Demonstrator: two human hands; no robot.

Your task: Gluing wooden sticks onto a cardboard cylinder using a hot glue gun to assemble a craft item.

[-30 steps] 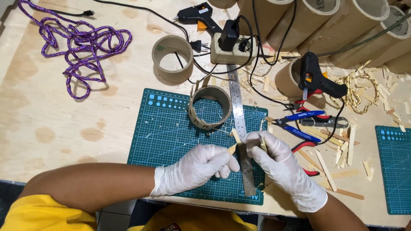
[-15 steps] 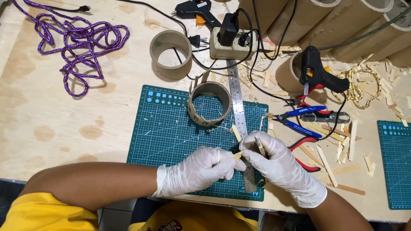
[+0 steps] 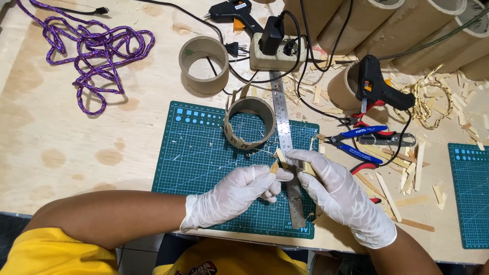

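Head view: two gloved hands pinch small wooden sticks over the green cutting mat.

Left hand grips one stick; right hand closes on another, held beside the steel ruler, likely for measuring. Two glue guns, two pliers, one slotted cardboard ring close by.

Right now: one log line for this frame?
left hand: pinching small wood piece | right hand: fingertips on that piece, over steel ruler | surface: green cutting mat
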